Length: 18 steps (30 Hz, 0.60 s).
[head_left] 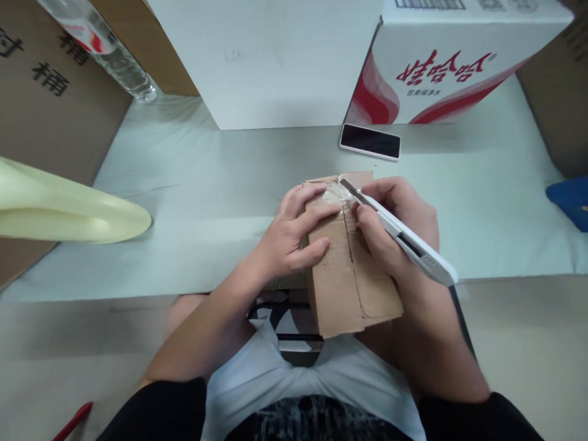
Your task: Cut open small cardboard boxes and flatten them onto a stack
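A person's right hand [416, 214] gripped a white utility knife [399, 231], its blade [351, 191] extended, while the left hand [296, 236] held a small cardboard box [333, 275] steady from its left side, fingers and thumb laid across the top. The box rested at the near edge of a cloth-covered counter [229, 171], its closer end jutting past the edge above the person's lap.

The cutting appeared partway along: a dark gap showed along part of the seam [349, 245] between the top flaps, yet both flaps lay down and wrinkled clear tape [334, 193] covered the far end, where the blade tip was. Whether the tape there was cut through could not be told, and the contents were out of sight.

The box's long axis ran away from the person, the near end angled slightly to the right. The knife lay slantwise over it, blade pointing forward and left, butt back toward the right forearm.

Beyond the box, a phone [370, 142] lay dark-screened in front of a white carton [418, 67] with red markings. A clear bottle [124, 67] stood at far left, a pale yellow object [73, 211] nearer on that side, and a blue item [572, 202] at far right.
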{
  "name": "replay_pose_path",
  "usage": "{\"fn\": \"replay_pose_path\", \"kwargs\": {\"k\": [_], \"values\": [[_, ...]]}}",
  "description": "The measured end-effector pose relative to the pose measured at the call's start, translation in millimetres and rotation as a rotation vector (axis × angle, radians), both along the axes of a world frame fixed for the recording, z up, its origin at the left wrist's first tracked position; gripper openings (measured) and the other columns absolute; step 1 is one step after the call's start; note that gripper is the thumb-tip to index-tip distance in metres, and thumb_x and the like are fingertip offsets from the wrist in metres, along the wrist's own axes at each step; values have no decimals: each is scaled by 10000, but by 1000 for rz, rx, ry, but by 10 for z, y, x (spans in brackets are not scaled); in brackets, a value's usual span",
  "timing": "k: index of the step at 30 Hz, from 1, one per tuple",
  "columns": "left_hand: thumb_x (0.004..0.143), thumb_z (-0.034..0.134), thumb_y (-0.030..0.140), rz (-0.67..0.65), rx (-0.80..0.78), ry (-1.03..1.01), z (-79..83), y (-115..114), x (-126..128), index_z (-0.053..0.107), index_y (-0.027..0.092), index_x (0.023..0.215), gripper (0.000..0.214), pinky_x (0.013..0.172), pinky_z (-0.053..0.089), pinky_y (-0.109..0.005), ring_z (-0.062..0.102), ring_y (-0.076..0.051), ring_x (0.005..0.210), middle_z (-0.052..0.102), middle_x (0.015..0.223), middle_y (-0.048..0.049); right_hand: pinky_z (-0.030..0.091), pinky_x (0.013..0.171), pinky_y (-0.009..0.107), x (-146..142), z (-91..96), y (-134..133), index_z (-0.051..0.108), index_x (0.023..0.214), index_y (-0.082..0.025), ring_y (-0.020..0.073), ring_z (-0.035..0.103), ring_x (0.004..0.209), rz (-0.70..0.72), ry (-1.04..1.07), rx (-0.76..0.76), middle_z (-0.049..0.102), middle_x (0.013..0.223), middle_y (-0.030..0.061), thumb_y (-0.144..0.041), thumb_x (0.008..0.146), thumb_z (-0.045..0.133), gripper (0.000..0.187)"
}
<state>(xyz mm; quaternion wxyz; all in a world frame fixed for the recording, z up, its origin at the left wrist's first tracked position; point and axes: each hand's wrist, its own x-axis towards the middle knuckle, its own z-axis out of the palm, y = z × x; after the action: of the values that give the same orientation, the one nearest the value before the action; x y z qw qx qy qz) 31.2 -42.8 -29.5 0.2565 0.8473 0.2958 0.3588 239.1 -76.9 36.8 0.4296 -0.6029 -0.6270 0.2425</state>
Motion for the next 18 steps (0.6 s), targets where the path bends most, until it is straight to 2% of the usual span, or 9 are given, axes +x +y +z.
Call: {"fn": "replay_pose_path", "kwargs": {"k": [6, 11, 18], "values": [[1024, 463, 509, -11, 52, -21, 4, 8, 9, 538, 324, 1461, 480, 1270, 331, -588, 408, -333, 1503, 446, 1549, -133, 494, 640, 320, -38, 50, 14, 670, 934, -274, 165, 632, 658, 41, -57, 36, 721, 783, -11, -276, 853, 671, 81], [1011, 479, 493, -20, 70, -27, -5, 15, 24, 540, 286, 1439, 479, 1258, 334, -607, 415, -350, 1494, 444, 1543, -151, 476, 627, 299, -33, 65, 26, 690, 936, -248, 159, 643, 642, -1, -150, 19, 724, 756, -22, -337, 820, 641, 154], [1010, 488, 465, 3, 80, -54, -17, 0, 53, 554, 268, 1401, 443, 1256, 339, -590, 436, -346, 1478, 467, 1509, -160, 435, 580, 264, -38, 90, 16, 656, 856, -221, 122, 557, 548, 31, -171, 32, 651, 645, -41, -315, 778, 628, 126]]}}
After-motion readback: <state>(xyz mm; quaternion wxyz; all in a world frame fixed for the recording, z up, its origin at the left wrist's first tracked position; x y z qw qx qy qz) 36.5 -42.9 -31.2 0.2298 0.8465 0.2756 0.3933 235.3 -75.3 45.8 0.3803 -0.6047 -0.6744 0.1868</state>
